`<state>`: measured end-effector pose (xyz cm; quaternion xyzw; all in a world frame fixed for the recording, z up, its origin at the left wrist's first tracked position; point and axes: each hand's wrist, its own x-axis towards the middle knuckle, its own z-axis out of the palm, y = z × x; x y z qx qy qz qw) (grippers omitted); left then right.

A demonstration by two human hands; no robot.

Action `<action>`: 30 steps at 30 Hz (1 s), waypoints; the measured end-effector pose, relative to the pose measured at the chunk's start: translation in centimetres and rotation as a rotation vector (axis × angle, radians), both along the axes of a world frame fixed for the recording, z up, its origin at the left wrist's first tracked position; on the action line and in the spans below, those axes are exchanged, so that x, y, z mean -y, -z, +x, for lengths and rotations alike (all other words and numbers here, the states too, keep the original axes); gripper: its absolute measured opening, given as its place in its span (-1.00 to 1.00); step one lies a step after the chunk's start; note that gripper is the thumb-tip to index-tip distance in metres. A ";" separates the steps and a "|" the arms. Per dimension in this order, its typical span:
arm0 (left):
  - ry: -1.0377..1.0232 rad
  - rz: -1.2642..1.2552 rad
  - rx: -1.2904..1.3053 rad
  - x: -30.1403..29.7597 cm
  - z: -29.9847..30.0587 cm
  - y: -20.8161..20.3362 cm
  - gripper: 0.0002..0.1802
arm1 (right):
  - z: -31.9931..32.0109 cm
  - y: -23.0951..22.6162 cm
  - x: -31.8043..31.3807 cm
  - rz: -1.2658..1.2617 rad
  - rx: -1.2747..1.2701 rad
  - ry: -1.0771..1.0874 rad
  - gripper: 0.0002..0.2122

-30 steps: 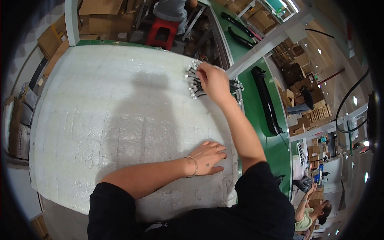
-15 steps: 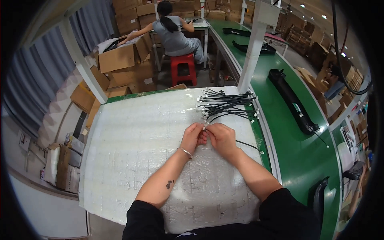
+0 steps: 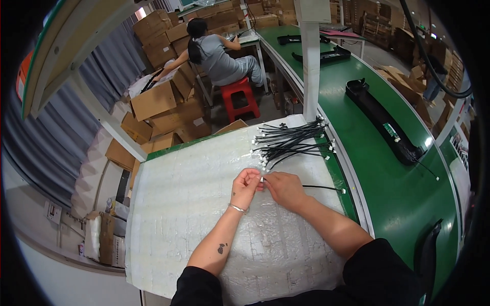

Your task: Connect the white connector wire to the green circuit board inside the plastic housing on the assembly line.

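A thin black cable (image 3: 322, 187); from where I'm standing I can just make out its small white plug (image 3: 262, 179), pinched where the left hand (image 3: 245, 186) and right hand (image 3: 285, 189) meet. The right hand hides its middle, then it runs nearly straight rightward to a second white plug (image 3: 343, 191) at the table's green edge (image 3: 336, 175)

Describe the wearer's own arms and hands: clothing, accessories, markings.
Both arms: short black sleeves, bare forearms below. Left hand: ungloved, silver-coloured bangle at the wrist, small dark spot near the thumb's base. Left forearm: dark tattoo-like marking. Right hand: ungloved, no bracelet or marking visible.
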<state>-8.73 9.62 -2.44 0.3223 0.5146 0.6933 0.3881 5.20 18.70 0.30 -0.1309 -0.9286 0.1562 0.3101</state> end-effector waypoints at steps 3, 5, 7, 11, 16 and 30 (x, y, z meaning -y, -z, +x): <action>-0.034 -0.036 -0.067 -0.2 0.4 -0.3 -0.90 | 0.0 0.4 -0.1 -0.047 -0.016 0.000 -0.91; -0.037 -0.041 -0.069 -0.3 0.6 -0.4 -0.89 | -0.1 0.6 -0.1 -0.054 -0.008 -0.001 -0.91; -0.033 -0.040 -0.128 0.0 0.6 0.0 -0.90 | -0.1 0.6 -0.1 -0.057 -0.001 0.004 -0.91; -0.028 -0.052 -0.182 0.1 0.5 0.1 -0.90 | -0.1 0.7 0.1 -0.068 0.034 -0.001 -0.91; -0.025 -0.050 -0.141 -0.1 0.7 -0.1 -0.89 | 0.0 0.7 0.0 -0.077 0.039 0.005 -0.90; -0.032 -0.051 -0.122 0.2 0.6 -0.2 -0.90 | -0.2 0.5 0.3 -0.088 0.198 0.021 -0.86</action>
